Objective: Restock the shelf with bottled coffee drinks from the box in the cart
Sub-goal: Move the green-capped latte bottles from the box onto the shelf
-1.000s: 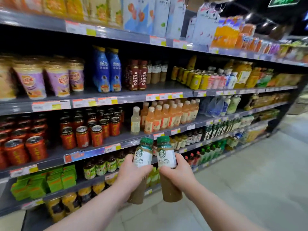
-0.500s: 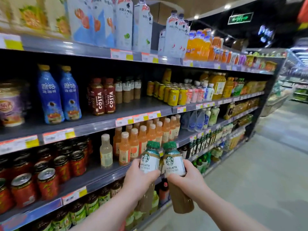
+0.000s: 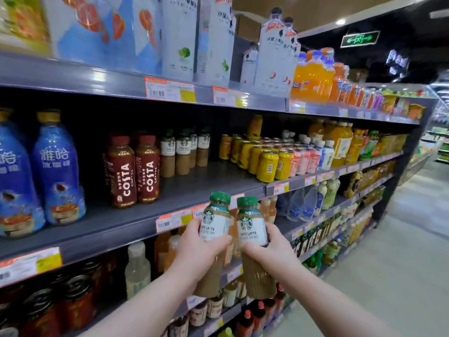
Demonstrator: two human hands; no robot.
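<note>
Coffee bottles stand upright, caps up. Left hand [image 3: 194, 249] curls round the left bottle [image 3: 215, 224], right hand [image 3: 269, 251] round the right bottle [image 3: 251, 227], both just below the shelf [image 3: 206, 181]. Its bare spot lies up and ahead, nearer the left hand.

A ceiling lamp [image 3: 341, 21] is lighting the aisle [image 3: 401, 251] brightly; glare is streaking the top shelf [image 3: 102, 77], recesses are sitting dark, corners are bending and blurring.

Labels you can read here
Your two coffee bottles [image 3: 215, 223] say "CAFFE LATTE" under the Starbucks siren; brown bottles [image 3: 132, 170] on the shelf, far left, say "COSTA"; blue bottles [image 3: 57, 166] say "雅哈".
</note>
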